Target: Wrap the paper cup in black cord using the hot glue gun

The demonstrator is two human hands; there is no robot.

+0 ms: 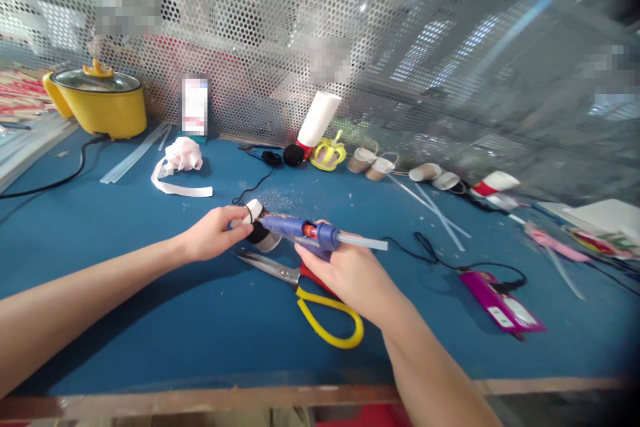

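Note:
My left hand (219,232) pinches a small white cup-like piece (254,209), partly wrapped in black cord (258,233). My right hand (350,270) is closed around a blue glue gun (293,225), with a pale glue stick (364,241) jutting from its back end. The gun's nozzle points left and meets the wrapped piece close to my left fingertips; whether it touches is hard to tell. Below both hands lie scissors (286,273) with red and yellow handles, partly under my right hand. A thin cord runs from the piece back to a black bundle (272,159).
A yellow electric pot (107,103) stands back left, near a phone (195,107) and crumpled white strip (183,155). Along the mesh wall are stacked white cups (321,117), a yellow crown-like piece (329,153) and small buckets (380,168). A purple packet (503,303) and cable lie right.

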